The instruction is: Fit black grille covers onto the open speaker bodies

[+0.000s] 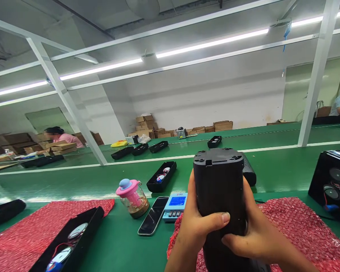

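Observation:
A black speaker housing [219, 189] is held up in front of me, its end with screw holes raised toward the far side. My left hand [197, 219] grips its left side, thumb across the front. Around the right side my right hand [251, 230] is wrapped, its thumb also on the front face. Below lies red bubble wrap [297, 223]. At the lower left, an open black housing [70, 241] with two round drivers and red wires rests partly on another red bubble wrap sheet [42, 223].
A blue meter [176, 206], a phone [153, 216] and a pink-lidded cup [133, 198] stand left of my hands. More open housings [162, 176] lie on the green table [124, 245]. At right is an open speaker box [333, 181]. People sit at far left and far right.

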